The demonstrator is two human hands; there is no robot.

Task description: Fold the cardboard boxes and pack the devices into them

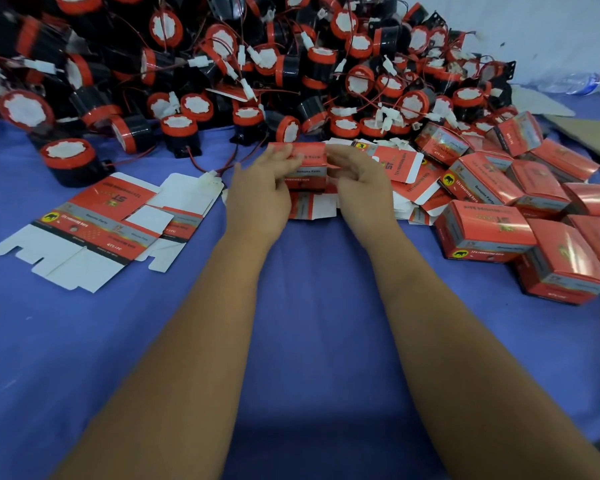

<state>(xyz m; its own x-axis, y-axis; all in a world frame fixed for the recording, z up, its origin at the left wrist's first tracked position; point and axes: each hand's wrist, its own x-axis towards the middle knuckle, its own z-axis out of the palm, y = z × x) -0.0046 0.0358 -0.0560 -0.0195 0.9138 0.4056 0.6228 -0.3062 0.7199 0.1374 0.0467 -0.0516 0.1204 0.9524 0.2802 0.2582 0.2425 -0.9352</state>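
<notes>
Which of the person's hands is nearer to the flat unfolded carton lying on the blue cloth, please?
Left. The left hand holds the box being folded, just right of the flat carton. The right hand grips that box's other side, farther away.

The boxes (489, 226) are glossy red with grey bands and a yellow emblem, seemingly an elephant. The devices (179, 131) are black with red-and-white caps. The tablecloth (309, 323) is blue.

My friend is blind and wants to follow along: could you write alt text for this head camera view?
Two bare hands, left hand and right hand, hold a partly folded red cardboard box over a blue cloth-covered table. Behind lies a heap of black cylindrical devices with red-rimmed white caps; flat unfolded box blanks lie at left, finished red boxes at right.
</notes>
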